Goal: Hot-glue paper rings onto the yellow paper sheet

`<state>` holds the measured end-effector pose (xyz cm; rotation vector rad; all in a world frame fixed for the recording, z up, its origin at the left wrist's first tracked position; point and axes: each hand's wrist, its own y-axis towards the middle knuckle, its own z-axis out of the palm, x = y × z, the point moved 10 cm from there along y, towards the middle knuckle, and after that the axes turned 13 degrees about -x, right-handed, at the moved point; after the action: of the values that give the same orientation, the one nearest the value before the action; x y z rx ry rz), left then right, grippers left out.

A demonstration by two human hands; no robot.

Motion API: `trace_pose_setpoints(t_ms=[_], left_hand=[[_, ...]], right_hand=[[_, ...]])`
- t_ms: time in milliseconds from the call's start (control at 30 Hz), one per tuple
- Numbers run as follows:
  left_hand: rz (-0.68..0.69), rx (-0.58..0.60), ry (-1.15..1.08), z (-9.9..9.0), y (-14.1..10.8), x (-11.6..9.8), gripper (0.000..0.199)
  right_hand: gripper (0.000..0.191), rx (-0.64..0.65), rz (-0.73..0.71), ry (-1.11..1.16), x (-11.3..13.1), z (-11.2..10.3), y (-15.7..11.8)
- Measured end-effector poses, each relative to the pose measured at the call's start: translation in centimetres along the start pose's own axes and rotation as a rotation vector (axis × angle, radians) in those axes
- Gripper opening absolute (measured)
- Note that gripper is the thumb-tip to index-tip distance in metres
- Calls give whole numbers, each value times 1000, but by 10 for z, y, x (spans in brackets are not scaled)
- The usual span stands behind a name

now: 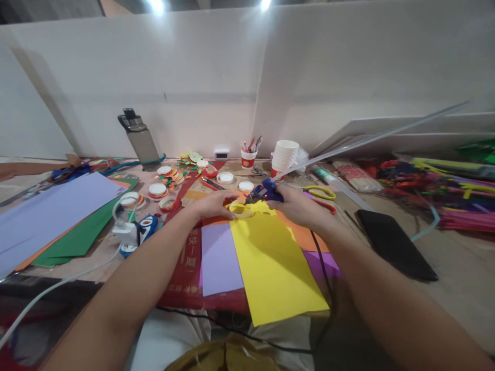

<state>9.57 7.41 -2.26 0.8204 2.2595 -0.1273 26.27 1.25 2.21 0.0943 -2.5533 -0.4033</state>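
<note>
My right hand point(294, 204) is closed around a blue glue gun point(266, 191), with a long clear glue stick point(371, 140) rising from its back to the upper right. The gun's nozzle points left, close to a pale ring point(240, 209). My left hand point(215, 205) pinches that ring at its left side, above the top end of a yellow paper sheet point(274, 263). Under the yellow sheet lie a lilac sheet point(220, 260) and an orange sheet point(299, 237). A black cord point(325, 263) hangs below my right wrist.
To the left stand a grey water bottle point(142, 144), a power strip point(149, 226) and stacked coloured paper point(73, 206). Behind are a pen cup point(248, 158) and stacked paper cups point(285, 154). A black phone point(394, 245) and yellow-handled scissors point(320, 192) lie right.
</note>
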Motion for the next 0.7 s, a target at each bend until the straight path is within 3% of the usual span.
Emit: trace_pose_setpoints(t_ms=[200, 367, 467, 567, 700], left_hand=[[34, -21, 77, -1, 0, -1, 71], [99, 100, 106, 5, -4, -4, 83], [122, 141, 104, 11, -4, -4, 80], [134, 111, 78, 13, -1, -6, 71], [63, -29, 87, 5, 2, -4, 62]], right_hand=[[22, 16, 45, 43, -4, -3, 0], [28, 16, 6, 98, -4, -8, 1], [34, 37, 1, 35, -2, -14, -1], [35, 40, 17, -42, -3, -19, -3], [33, 54, 11, 22, -6, -15, -3]])
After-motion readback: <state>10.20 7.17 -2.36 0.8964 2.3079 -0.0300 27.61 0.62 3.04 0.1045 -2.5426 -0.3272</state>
